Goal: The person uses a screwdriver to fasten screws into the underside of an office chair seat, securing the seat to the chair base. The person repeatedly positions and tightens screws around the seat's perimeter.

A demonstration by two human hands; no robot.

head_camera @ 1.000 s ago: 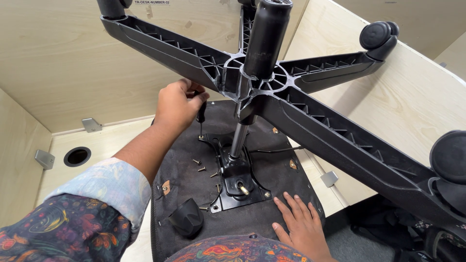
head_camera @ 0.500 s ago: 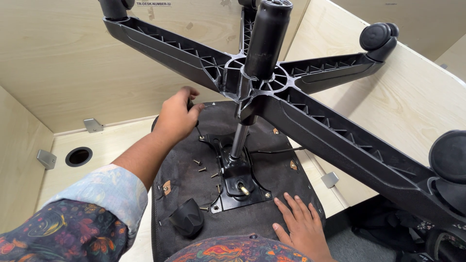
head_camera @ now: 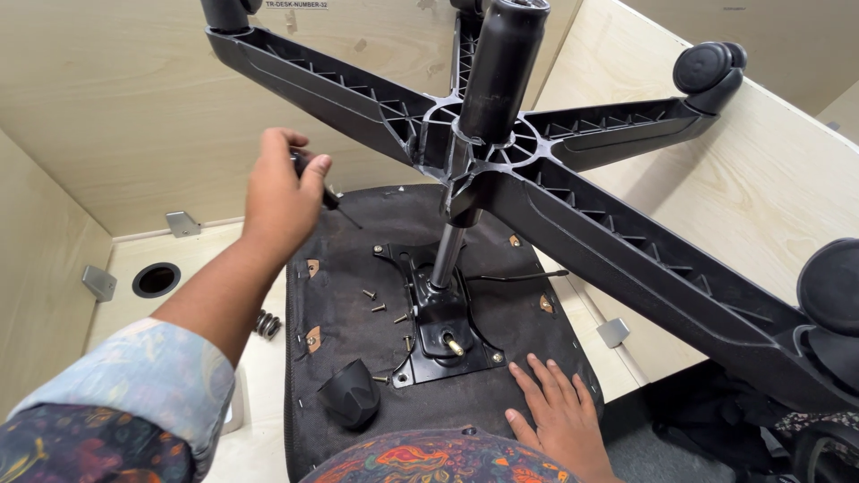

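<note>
The left hand [head_camera: 279, 190] has lifted off the upturned chair seat [head_camera: 358, 304], where it was working by the hub a second ago. It now hangs over the seat's far left corner, fingers closed round a small dark screwdriver [head_camera: 324, 190]. The right hand [head_camera: 559, 416] stays spread flat on the near right edge, beside the mounting plate [head_camera: 438, 326]. Loose screws [head_camera: 380, 302] lie mid-seat.
</note>
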